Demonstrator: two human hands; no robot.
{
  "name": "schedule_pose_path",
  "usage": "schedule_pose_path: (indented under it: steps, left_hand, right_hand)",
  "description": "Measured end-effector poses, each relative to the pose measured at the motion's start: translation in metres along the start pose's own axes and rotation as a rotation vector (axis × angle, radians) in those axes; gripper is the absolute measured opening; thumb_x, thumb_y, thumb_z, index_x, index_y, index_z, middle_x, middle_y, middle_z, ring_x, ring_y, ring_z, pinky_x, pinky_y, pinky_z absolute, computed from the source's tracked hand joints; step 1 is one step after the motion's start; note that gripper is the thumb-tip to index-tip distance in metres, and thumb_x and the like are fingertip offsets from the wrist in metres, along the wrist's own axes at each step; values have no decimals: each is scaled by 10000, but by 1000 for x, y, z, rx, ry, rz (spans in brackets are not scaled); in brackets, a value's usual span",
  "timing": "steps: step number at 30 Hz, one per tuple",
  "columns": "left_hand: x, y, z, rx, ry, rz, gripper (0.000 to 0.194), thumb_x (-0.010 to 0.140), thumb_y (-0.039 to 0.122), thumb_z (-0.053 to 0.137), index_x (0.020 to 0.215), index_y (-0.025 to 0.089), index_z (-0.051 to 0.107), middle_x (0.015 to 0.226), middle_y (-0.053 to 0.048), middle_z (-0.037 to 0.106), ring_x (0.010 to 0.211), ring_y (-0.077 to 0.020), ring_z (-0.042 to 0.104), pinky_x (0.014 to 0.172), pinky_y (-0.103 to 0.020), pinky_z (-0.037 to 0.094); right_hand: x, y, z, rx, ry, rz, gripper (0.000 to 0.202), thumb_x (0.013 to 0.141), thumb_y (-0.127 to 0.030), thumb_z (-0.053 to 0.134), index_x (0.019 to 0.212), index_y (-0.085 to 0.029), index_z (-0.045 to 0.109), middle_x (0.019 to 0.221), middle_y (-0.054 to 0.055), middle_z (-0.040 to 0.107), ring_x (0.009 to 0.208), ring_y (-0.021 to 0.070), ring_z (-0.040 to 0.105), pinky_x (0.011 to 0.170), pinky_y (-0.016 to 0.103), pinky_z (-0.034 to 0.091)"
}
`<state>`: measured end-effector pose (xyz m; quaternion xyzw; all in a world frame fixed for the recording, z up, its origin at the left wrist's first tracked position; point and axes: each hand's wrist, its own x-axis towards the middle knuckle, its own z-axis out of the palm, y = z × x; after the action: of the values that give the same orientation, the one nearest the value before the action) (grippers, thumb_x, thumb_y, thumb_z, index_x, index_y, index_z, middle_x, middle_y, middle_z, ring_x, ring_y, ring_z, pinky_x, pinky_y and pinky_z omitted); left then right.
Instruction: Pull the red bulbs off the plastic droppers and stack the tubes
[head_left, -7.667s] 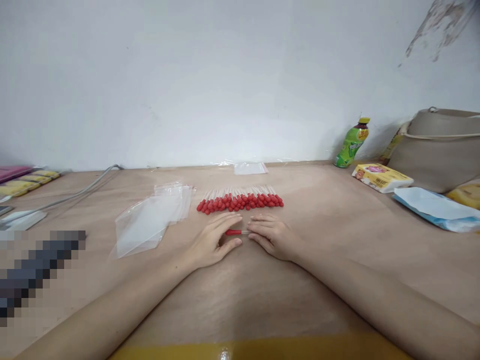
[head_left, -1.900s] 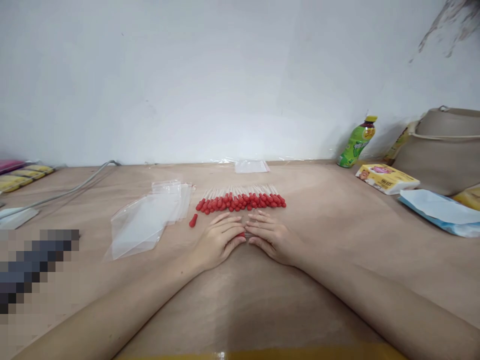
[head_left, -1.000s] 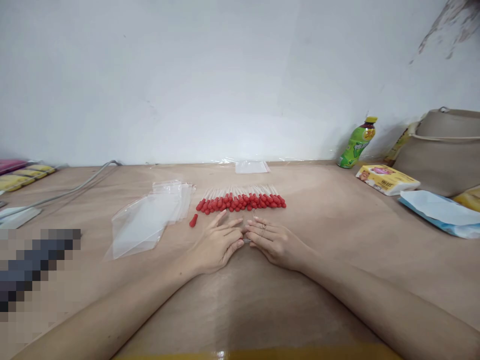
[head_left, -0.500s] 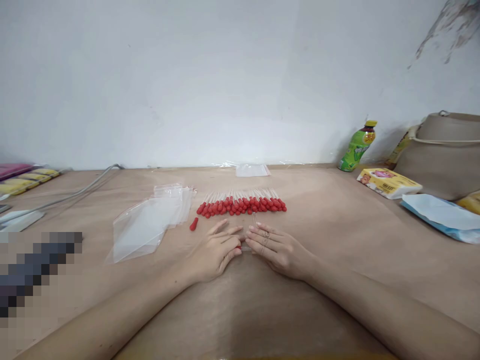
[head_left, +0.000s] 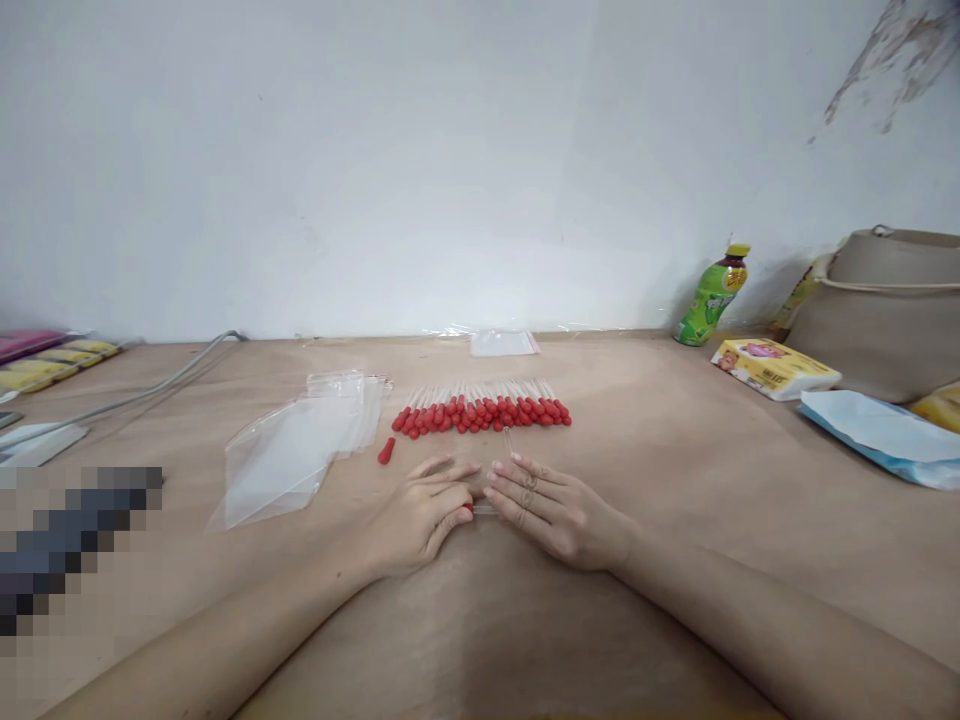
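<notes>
My left hand (head_left: pixel 424 515) is closed, its thumb and fingers pinching the red rubber bulb (head_left: pixel 469 508) of a dropper. From the bulb a clear glass tube (head_left: pixel 484 510) runs right, under the fingers of my right hand (head_left: pixel 559 508). That hand is closed over the tube's other end, fingers fairly straight and its thumb hidden. Just beyond my right fingertips, another glass tube (head_left: pixel 508 440) lies on the table. A row of red-bulbed droppers (head_left: pixel 480 412) is piled beyond both hands, bulbs toward me. One loose red bulb (head_left: pixel 386 451) lies left of the row.
Clear zip bags (head_left: pixel 292 450) are spread at left, with another bag (head_left: pixel 504 343) near the wall. A grey cable (head_left: pixel 180 370) crosses the far left. To the right are a green bottle (head_left: pixel 712 300), a yellow tissue pack (head_left: pixel 772 368), a blue-white packet (head_left: pixel 877 435) and a beige bag (head_left: pixel 877 310).
Both hands have shifted slightly toward me. My left hand has moved a little left, and more of the glass tube shows between the hands.
</notes>
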<state>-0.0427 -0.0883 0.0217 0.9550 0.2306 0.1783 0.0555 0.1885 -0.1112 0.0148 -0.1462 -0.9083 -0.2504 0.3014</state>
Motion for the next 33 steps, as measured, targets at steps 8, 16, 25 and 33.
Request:
schedule_pose_path:
  steps: [8,16,25,33]
  left_hand:
    - [-9,-12,-10,44,264,-168,203,909,216,363,894,184,563,939,-53,606,891,-158,568,798,-290,457]
    - [-11,-58,-48,192,476,-579,273,852,253,391,996,169,608,820,-54,481,776,-173,517,707,-296,451]
    - [-18,-82,-39,165,293,-874,289,767,353,482,976,183,585,785,-33,639,673,-184,579,660,-299,442]
    - [-13,-80,-30,161,309,-805,330,797,451,462,877,167,609,851,-69,646,655,-179,599,659,-304,454]
  right_hand:
    - [-19,11,18,99,154,461,342,855,-132,460,1189,-160,523,789,51,627,773,147,597,715,295,521]
    - [-18,21,23,243,40,845,297,802,-119,409,1065,-149,545,757,46,563,663,144,526,618,271,443]
    - [-15,22,34,275,19,914,116,770,-119,427,784,-177,527,752,39,564,648,132,521,573,238,397]
    - [-10,17,30,297,-27,872,146,819,-250,483,891,-163,576,737,39,551,608,127,508,560,249,424]
